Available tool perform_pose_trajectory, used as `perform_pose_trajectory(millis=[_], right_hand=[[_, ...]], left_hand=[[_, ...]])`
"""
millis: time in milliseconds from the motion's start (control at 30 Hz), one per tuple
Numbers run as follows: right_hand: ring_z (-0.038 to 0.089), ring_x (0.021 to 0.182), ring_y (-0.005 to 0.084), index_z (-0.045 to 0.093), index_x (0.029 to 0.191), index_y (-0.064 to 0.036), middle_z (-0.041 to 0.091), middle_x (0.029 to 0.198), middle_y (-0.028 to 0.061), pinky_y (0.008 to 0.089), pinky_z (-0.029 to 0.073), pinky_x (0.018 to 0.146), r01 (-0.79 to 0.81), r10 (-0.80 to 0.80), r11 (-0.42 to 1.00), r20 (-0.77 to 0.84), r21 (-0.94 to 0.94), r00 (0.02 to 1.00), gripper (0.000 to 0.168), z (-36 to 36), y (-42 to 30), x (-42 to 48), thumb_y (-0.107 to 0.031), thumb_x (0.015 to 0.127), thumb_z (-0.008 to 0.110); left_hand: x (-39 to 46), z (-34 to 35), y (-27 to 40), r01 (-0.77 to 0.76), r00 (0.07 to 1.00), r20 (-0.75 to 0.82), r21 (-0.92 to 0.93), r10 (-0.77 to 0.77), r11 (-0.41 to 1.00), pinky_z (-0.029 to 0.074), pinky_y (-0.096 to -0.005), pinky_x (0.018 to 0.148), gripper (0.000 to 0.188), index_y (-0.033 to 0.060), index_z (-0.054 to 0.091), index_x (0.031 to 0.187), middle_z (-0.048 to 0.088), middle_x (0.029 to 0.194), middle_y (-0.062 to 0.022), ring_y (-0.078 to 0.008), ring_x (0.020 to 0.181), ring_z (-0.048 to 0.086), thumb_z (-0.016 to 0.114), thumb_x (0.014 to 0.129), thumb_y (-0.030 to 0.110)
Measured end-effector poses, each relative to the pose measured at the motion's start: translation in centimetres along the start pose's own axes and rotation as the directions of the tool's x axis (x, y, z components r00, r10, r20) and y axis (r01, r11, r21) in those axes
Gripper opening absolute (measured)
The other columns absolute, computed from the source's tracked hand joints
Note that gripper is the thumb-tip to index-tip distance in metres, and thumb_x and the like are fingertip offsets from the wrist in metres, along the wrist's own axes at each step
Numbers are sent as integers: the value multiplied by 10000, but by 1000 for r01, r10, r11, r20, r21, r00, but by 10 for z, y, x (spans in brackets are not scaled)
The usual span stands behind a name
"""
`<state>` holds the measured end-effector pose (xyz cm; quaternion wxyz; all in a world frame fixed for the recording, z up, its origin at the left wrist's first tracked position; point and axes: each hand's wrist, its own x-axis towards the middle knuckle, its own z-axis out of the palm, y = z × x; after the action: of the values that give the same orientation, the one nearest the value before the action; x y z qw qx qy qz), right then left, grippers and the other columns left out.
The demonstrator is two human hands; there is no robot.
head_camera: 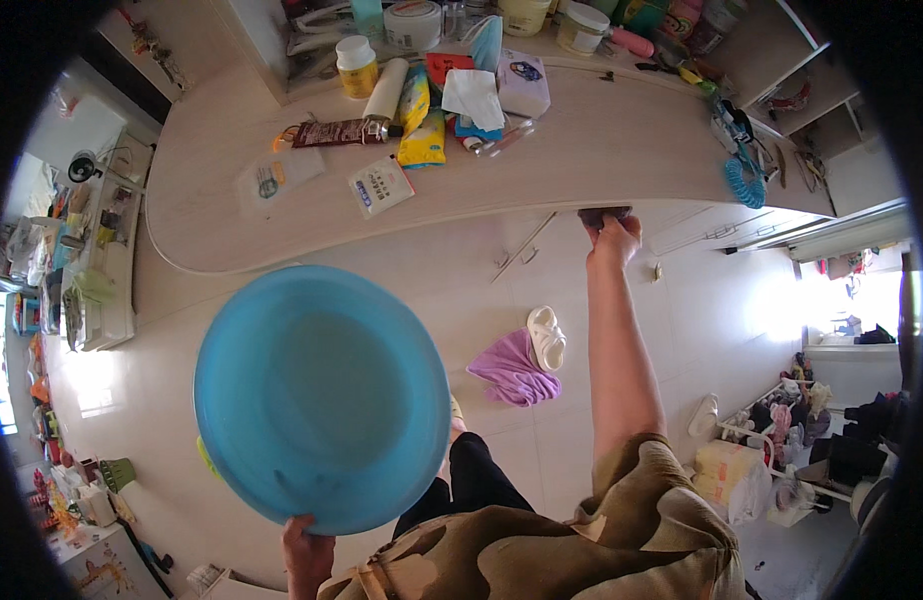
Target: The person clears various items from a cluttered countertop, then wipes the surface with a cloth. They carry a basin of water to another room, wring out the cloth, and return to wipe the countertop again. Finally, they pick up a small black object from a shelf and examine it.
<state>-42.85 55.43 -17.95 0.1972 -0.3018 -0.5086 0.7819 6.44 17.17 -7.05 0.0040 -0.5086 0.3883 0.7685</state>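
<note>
My left hand (308,546) grips the near rim of a round blue plastic basin (326,397), its thumb over the edge. The inside of the basin faces up; whether it holds liquid I cannot tell. My right arm reaches forward, and my right hand (614,234) is closed on a small dark object (604,216) at the front edge of the pale wooden counter (581,165). The edge partly hides that object, and its kind is unclear. Beyond the basin, a squeezed dark red tube (334,133), a white packet (382,186) and yellow packets (422,139) lie on the counter.
On the floor a purple cloth (512,369) lies against a white clog (545,337). Jars and bottles, including a white-capped yellow one (356,67), crowd the counter's back. A coiled blue cord (745,184) hangs at its right. A loaded rack (769,442) stands at the right.
</note>
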Motion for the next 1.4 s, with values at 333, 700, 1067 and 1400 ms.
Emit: perform_pose_trajectory(millis=[333, 700, 1067, 1400], right_hand=[[627, 783, 292, 455, 1001, -11, 550, 985, 166, 436, 602, 591, -211, 185, 960, 150, 183, 971, 267, 32, 18, -69, 82, 762, 527], [626, 710, 246, 445, 976, -18, 554, 920, 137, 352, 581, 495, -307, 286, 945, 175, 109, 942, 232, 31, 65, -80, 32, 774, 549], [615, 767, 281, 440, 1034, 5, 532, 999, 163, 422, 595, 506, -343, 344, 939, -59, 25, 937, 307, 32, 94, -74, 58, 756, 560], [598, 859, 274, 466, 1038, 7, 537, 1030, 152, 416, 583, 558, -348, 351, 926, -7, -143, 936, 313, 5, 79, -51, 56, 750, 581]], left_hand=[[6, -8, -15, -314, 947, 236, 521, 219, 794, 473, -322, 785, 265, 46, 476, 958, 602, 1015, -129, -219, 872, 597, 518, 745, -104], [15, -14, -9, -168, 966, 241, 290, 98, 942, 407, -345, 932, 334, -20, 473, 1128, 526, 1177, -130, -222, 1068, 510, 498, 799, 33], [9, 11, 12, -82, 986, 159, 147, 58, 986, 434, -336, 869, 234, 4, 484, 1003, 564, 1080, -142, -228, 963, 542, 561, 787, -42], [21, 12, 16, -43, 972, 237, 161, 4, 986, 447, -312, 815, 219, 34, 485, 989, 549, 993, -83, -174, 920, 538, 505, 777, -15]])
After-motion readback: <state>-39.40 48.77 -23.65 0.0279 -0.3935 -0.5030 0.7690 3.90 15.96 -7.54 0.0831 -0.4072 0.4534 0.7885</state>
